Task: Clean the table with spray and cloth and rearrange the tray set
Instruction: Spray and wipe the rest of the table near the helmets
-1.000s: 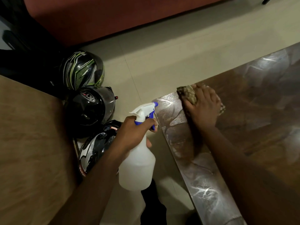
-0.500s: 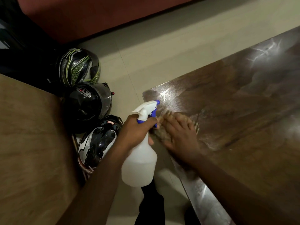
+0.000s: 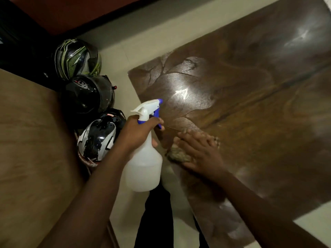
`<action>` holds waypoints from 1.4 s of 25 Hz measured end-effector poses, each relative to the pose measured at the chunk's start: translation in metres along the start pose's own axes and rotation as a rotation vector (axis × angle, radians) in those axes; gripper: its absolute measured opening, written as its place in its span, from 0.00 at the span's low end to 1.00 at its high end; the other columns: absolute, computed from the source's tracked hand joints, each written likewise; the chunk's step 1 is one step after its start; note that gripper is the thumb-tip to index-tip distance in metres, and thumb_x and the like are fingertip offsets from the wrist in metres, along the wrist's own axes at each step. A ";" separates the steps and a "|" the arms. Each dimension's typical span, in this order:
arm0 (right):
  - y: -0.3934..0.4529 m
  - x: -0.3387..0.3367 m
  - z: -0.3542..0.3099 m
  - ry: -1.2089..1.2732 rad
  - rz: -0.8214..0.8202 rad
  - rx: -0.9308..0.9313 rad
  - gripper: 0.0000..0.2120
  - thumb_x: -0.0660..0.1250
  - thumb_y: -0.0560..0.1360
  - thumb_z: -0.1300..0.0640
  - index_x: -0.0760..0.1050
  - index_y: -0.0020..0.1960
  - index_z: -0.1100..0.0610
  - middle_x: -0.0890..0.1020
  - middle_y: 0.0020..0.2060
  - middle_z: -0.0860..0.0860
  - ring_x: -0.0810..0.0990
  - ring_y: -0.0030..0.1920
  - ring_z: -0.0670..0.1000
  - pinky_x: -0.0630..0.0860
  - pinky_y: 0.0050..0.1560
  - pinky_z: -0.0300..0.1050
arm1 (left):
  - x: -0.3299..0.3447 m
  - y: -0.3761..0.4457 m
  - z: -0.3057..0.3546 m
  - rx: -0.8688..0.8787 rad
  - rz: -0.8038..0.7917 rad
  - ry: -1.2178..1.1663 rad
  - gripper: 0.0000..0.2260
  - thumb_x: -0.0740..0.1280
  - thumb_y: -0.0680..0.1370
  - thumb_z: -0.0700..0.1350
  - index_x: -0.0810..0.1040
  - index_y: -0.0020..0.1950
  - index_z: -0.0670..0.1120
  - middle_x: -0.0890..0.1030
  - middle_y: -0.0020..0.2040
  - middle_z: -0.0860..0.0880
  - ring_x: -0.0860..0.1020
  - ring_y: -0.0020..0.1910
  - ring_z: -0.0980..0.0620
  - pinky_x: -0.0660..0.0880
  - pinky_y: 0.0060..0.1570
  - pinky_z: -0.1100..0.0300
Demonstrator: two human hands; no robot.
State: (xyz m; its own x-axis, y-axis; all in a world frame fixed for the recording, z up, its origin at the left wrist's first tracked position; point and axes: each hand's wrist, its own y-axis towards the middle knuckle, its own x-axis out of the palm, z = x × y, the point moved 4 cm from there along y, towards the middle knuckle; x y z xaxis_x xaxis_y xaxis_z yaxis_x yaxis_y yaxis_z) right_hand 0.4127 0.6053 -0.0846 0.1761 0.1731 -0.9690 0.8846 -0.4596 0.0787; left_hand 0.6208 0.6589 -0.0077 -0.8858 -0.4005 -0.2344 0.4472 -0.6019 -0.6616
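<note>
The right hand (image 3: 198, 154) lies flat, hiding most of the cloth (image 3: 177, 155) near the counter (image 3: 250, 113) edge; left fingers (image 3: 155, 121) grip the spray bottle (image 3: 143, 161).

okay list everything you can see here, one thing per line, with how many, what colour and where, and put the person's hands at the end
table: one, dark brown wood, glossy with wet streaks, right side
spray bottle: one, translucent white with blue trigger, held off the table's left edge
cloth: one, brownish, on the table near its left edge
helmets: three, green-striped, black, and black-and-white, on the floor at left
wooden surface: one, light brown, far left
floor: pale tiles
left hand: grips the bottle neck
right hand: flat on the cloth
</note>
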 end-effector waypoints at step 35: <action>-0.245 -0.052 0.143 -0.098 0.093 0.455 0.25 0.65 0.71 0.41 0.73 0.65 0.49 0.74 0.66 0.47 0.70 0.66 0.55 0.65 0.61 0.57 | 0.197 -0.162 -0.060 0.096 0.112 0.021 0.07 0.68 0.79 0.46 0.83 0.53 0.45 0.86 0.43 0.48 0.78 0.24 0.50 0.79 0.35 0.59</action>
State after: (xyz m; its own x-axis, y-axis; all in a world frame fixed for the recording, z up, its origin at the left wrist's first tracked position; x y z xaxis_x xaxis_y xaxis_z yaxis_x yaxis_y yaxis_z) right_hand 0.1250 0.5849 -0.0871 0.1846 0.0406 -0.9820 0.5842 -0.8080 0.0764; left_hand 0.3666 0.7189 0.0103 -0.8318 -0.4551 -0.3179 0.5521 -0.6184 -0.5593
